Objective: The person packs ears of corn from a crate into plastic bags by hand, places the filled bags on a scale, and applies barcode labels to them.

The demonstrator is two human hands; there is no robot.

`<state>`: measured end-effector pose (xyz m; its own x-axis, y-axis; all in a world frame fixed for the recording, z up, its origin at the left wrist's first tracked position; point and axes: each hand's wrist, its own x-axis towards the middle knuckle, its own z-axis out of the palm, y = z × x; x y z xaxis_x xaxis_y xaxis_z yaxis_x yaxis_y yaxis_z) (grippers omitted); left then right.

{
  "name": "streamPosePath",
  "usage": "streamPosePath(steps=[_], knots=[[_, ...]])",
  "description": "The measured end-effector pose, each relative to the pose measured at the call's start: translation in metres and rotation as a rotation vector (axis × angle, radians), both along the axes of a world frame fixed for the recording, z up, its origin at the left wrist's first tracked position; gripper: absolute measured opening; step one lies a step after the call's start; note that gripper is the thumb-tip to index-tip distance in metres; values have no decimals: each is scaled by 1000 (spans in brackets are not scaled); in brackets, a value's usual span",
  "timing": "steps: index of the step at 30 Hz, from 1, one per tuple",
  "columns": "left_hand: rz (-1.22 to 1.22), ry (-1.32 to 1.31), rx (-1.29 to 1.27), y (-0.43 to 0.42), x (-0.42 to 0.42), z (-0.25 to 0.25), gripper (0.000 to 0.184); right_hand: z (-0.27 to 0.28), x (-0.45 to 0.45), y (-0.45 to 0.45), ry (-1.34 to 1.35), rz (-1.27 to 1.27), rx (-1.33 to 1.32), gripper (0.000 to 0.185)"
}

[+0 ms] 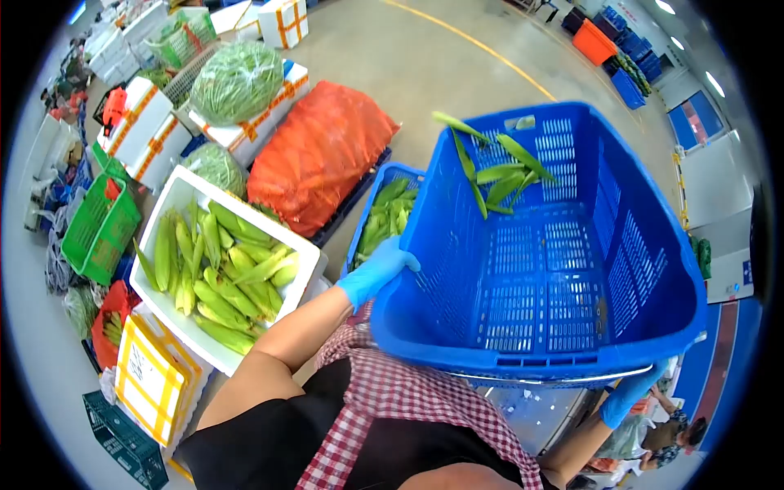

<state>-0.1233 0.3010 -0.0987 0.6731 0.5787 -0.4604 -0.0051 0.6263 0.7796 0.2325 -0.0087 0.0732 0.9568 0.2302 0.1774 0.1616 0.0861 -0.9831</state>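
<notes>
A large blue crate (535, 278) is tilted in front of me, with green husk leaves (506, 175) at its far end. In a blue glove, my left hand (380, 273) grips the crate's left rim. My right hand (641, 392), also gloved, holds the crate low at its near right corner, the fingers partly hidden. Beyond the left rim is a smaller blue crate (357, 237) with green leaves in it. To the left, a white foam box (245, 357) holds many ears of corn in green husks (224, 298).
A red mesh sack (314, 155) lies beyond the foam box, near bagged green vegetables (237, 86). Green crates (102, 220) and taped white boxes (151, 376) stand at the left. An orange bin (594, 42) is far back. Another person (670, 437) is at the lower right.
</notes>
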Motion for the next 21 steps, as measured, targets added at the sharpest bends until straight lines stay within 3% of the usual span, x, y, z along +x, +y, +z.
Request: streamPosePath(steps=[3, 5, 6, 7, 8, 9, 10, 11, 12, 13, 15, 16, 18, 19, 20, 21], knots=[[136, -128, 325, 17, -8, 50, 46, -41, 25, -21, -139, -232, 215, 53], [225, -198, 357, 53, -14, 89, 51, -55, 42, 21, -118, -185, 240, 50], [129, -115, 406, 90, -20, 114, 43, -56, 54, 59, -89, -104, 231, 49], [97, -4, 632, 142, -19, 123, 29, -53, 68, 109, -64, 0, 207, 48], [270, -32, 684, 204, 4, 115, 19, -46, 83, 172, -38, 127, 168, 47], [351, -45, 759, 248, 19, 131, 24, -40, 96, 239, 1, 258, 114, 46], [249, 151, 848, 291, 23, 154, 30, -37, 105, 301, 46, 365, 51, 44], [326, 63, 586, 327, 31, 161, 37, -39, 105, 353, 30, 460, 9, 43], [732, 134, 629, 287, 41, 195, 42, -67, 134, 402, -139, 660, 147, 43], [904, 551, 1107, 339, 45, 160, 47, -18, 11, 378, -821, 318, -238, 44], [939, 443, 1492, 279, 25, 152, 42, -31, -71, 351, -649, 755, -86, 44], [853, 324, 1496, 249, 13, 127, 38, -66, -93, 335, -579, 923, -134, 46], [645, 348, 1377, 185, -14, 49, 24, -138, -131, 287, -532, 1137, -361, 44], [502, 443, 1292, 152, -34, 2, 18, -202, -131, 260, -490, 1193, -498, 42], [443, 568, 1223, 119, -56, -54, 15, -263, -127, 216, -252, 1255, -672, 40], [345, 627, 1203, 86, -80, -101, 12, -264, -128, 182, -328, 1317, -913, 37]])
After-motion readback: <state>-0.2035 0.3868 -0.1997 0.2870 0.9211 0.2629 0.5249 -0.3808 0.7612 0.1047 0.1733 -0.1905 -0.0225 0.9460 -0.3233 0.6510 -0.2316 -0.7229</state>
